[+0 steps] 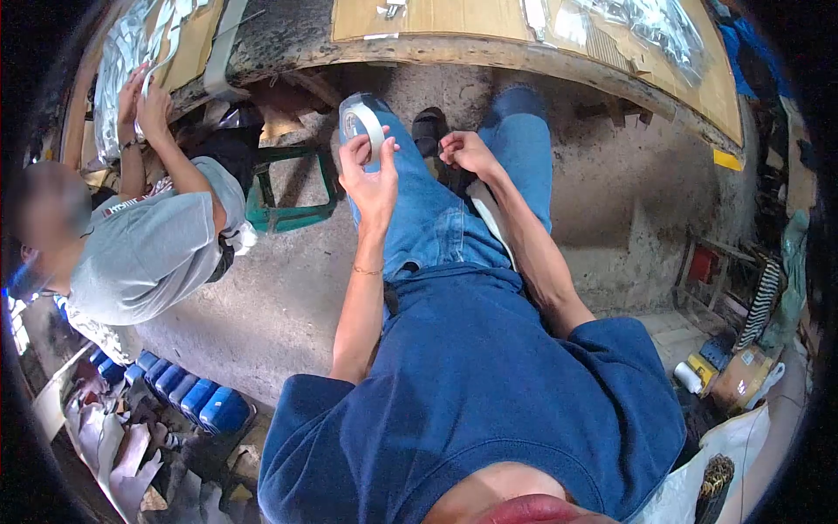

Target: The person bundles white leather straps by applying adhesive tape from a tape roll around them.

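My left hand (372, 179) is raised over my thigh, its fingers curled around the edge of a roll of white tape (363, 127). The roll stands tilted, with its round opening showing. To the right, my right hand (469, 154) hovers above my other leg with its fingers bent and pressed together; whatever they hold, if anything, is too small to make out. Both hands are apart from each other and below the front edge of the workbench (436, 54).
Cardboard (489, 19) and clear plastic packets (637, 31) lie on the bench. At the left a co-worker (157, 236) handles white strips. A green stool (292, 188) stands between us. Blue containers (223, 410) are lower left, boxes (742, 375) lower right.
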Motion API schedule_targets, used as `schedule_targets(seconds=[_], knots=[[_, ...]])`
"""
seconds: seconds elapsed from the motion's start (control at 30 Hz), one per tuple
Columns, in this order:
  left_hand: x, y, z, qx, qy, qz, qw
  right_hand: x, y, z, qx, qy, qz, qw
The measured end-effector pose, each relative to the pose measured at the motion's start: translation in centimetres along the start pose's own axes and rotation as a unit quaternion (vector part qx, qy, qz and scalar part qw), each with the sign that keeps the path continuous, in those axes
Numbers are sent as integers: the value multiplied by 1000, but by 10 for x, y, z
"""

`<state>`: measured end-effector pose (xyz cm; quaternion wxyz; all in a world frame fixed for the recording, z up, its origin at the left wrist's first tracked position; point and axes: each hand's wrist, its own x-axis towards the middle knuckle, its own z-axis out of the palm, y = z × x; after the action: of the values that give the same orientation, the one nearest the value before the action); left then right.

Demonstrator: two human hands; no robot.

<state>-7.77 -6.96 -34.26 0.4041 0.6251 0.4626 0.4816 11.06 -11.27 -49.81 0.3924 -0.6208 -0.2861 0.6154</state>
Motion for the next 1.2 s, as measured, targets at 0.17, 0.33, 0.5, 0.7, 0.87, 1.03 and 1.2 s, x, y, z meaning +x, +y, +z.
schedule_targets(seconds=[0.17,0.33,0.5,0.7,0.87,1.03,1.2], knots=[[-6,-2,-4,-6,0,1,1000,-8,-8,7,59,3,20,998],[-5,3,-5,1,10,7,1000,-9,-19,5,52,47,18,997],[-4,17,-3,-1,19,3,1000,-7,-15,13,129,48,8,990],[-7,24,-4,-10,32,4,999,1,-15,5,184,116,1,976],[-8,27,-6,-21,34,1,999,1,-17,3,208,155,1,966],[-10,23,-9,-21,58,7,998,7,-8,-2,252,151,-40,955],[-10,25,-9,-26,57,10,998,8,-4,9,260,141,-9,955]])
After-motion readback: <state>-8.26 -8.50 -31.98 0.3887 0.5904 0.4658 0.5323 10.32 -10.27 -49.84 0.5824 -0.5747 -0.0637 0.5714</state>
